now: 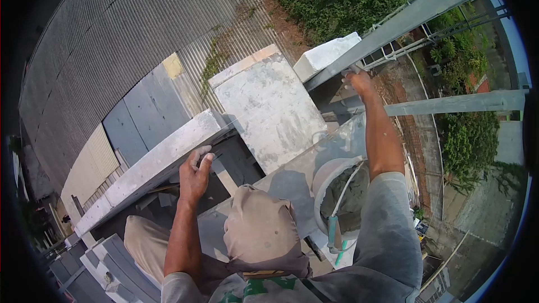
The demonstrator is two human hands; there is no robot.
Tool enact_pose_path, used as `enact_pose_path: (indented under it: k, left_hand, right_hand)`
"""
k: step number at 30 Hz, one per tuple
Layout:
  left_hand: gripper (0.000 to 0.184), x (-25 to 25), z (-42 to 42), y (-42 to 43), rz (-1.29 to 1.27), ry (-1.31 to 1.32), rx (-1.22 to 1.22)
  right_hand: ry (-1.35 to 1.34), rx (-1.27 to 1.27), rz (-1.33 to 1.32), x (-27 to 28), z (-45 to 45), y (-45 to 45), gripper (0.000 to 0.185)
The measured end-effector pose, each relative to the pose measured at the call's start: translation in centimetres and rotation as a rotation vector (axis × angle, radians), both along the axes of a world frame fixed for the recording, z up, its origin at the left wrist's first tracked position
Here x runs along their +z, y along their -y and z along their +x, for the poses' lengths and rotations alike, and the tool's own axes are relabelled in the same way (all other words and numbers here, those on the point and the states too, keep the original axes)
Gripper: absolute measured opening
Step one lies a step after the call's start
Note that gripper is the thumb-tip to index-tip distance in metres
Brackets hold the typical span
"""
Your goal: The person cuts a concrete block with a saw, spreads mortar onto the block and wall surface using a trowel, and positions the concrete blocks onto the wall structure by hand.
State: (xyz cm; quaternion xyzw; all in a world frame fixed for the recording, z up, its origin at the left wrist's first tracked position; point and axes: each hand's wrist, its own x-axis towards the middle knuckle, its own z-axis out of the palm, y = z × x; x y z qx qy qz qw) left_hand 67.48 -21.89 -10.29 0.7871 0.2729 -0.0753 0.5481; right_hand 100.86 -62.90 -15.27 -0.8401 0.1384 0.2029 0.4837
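My left hand (195,171) is raised beside the inner edge of a low wall of white blocks (151,160), thumb and fingers apart, with nothing visible in it. Stretched forward, my right hand (357,81) has bent fingers at the lower edge of a long grey beam (393,31); whatever they may hold is hidden. Between the two hands lies a broad white slab (269,106), smeared with grey. Below my right forearm stands a bucket (319,191) of wet grey mortar (348,193). A trowel with a green handle (332,229) rests at its rim.
A white block (325,56) sits against the beam. A second grey beam (460,102) runs off to the right. Dark gaps (238,160) open beside the slab, near my knees. Beyond the wall spreads a corrugated roof (140,28); the ground at right lies far below.
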Motion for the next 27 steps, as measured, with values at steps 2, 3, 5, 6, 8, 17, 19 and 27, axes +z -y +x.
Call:
enact_pose_path:
  k: [2, 3, 5, 6, 8, 17, 19, 27]
  left_hand:
    - [0.039, 0.0, -0.6, 0.2, -0.013, -0.043, 0.029]
    - [0.037, 0.7, -0.8, 0.5, -0.031, -0.077, 0.051]
    - [0.037, 0.8, -1.3, 0.5, -0.034, -0.104, 0.064]
    - [0.037, 0.5, -1.6, 0.3, -0.03, -0.1, 0.063]
    - [0.037, -0.1, -2.0, 0.2, -0.023, -0.09, 0.063]
    - [0.036, 0.0, 1.8, 2.7, -0.09, -0.073, 0.028]
    - [0.036, 0.0, 3.1, 3.7, -0.114, -0.046, 0.007]
    - [0.036, -0.3, 5.8, 5.3, -0.155, -0.001, -0.041]
  right_hand:
    - [-0.033, 0.023, 0.002, -1.5, 1.0, 0.2, 0.045]
    - [-0.052, -0.004, -0.015, -2.0, 1.3, 0.2, 0.044]
    - [-0.035, -0.017, 0.016, -2.9, 1.5, 0.7, 0.039]
    - [-0.025, -0.022, 0.03, -2.7, 1.5, 0.5, 0.037]
    - [-0.026, -0.022, 0.031, -2.1, 1.3, 0.4, 0.033]
    - [-0.004, -0.01, 0.065, -2.1, 0.3, -0.7, 0.032]
    - [0.03, -0.01, 0.045, -1.3, -0.3, -1.4, 0.03]
    - [0.07, -0.081, 0.158, -3.5, 1.4, 0.5, 0.023]
